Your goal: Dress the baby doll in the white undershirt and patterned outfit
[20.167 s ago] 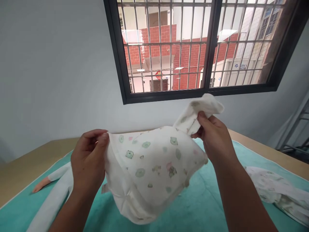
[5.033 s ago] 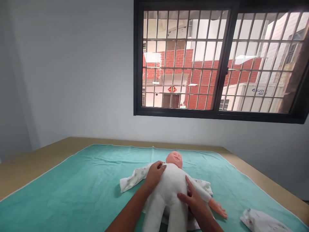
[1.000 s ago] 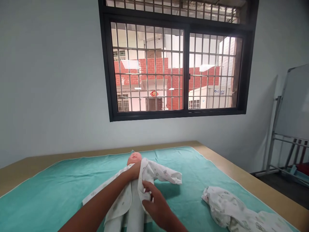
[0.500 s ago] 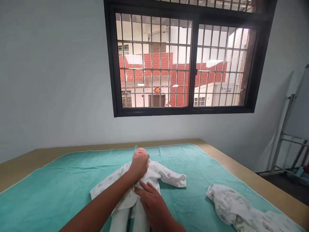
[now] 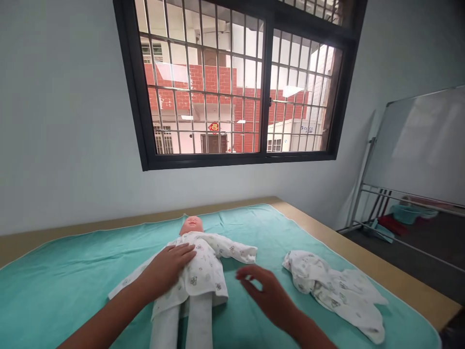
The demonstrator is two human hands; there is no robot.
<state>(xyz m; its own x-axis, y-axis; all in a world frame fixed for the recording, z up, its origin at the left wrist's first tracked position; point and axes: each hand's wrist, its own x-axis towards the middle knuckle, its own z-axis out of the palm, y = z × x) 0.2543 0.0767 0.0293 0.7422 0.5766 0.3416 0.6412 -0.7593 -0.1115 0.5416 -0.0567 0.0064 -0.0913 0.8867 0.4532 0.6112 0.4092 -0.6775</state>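
A baby doll [image 5: 191, 224] lies on its back, its pale legs [image 5: 199, 322] pointing toward me. It wears a white shirt [image 5: 207, 269] printed with small animal figures, one sleeve spread to each side. My left hand [image 5: 169, 269] rests flat on the shirt's chest with its fingers stretched out, hiding part of the front. Apart from the doll, my right hand [image 5: 267, 293] hovers over the cloth below the right-side sleeve. Its fingers are loosely curved, with a gap to the thumb and nothing held.
A second white printed garment [image 5: 334, 286] lies crumpled at the right. Green cloth [image 5: 90, 271] covers most of the wooden table [image 5: 308, 232]. Behind are a wall and a barred window [image 5: 236, 97]; a whiteboard on a metal stand [image 5: 417, 145] is at the right, basins beneath it.
My left hand has moved from the doll's neck down onto its chest, its fingers uncurling. My right hand has lifted off the shirt's lower front and moved right. The view has turned right.
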